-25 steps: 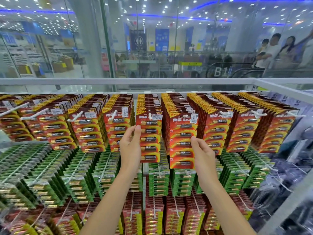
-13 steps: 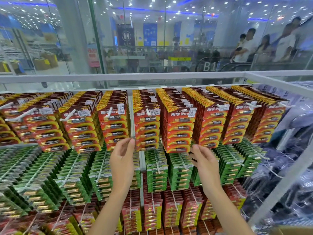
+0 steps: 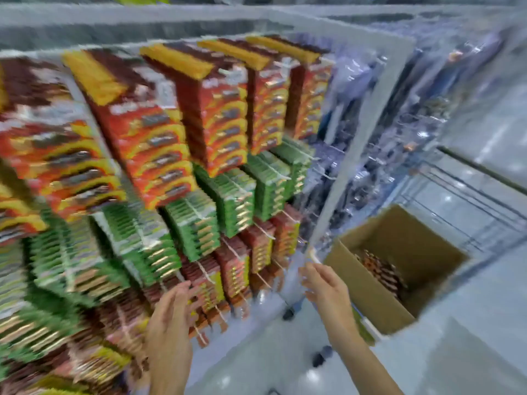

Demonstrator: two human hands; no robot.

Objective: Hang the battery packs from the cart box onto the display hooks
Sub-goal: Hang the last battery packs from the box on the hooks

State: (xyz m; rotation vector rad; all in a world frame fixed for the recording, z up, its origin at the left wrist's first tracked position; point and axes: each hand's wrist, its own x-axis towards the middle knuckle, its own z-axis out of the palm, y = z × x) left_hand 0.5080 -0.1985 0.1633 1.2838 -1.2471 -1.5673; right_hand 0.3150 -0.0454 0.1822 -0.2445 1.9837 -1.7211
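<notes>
Both hands have come down from the top red row, and the view has swung right, so the cardboard box (image 3: 396,269) now shows. Inside the box, against its left wall, lies a stack of red battery packs (image 3: 380,270). Just left of the box hovers the right hand (image 3: 328,286), fingers relaxed and apart, holding nothing. Further left of the box, the left hand (image 3: 171,317) is also spread and empty, before the lowest red packs on the display hooks (image 3: 228,252). The picture is blurred.
</notes>
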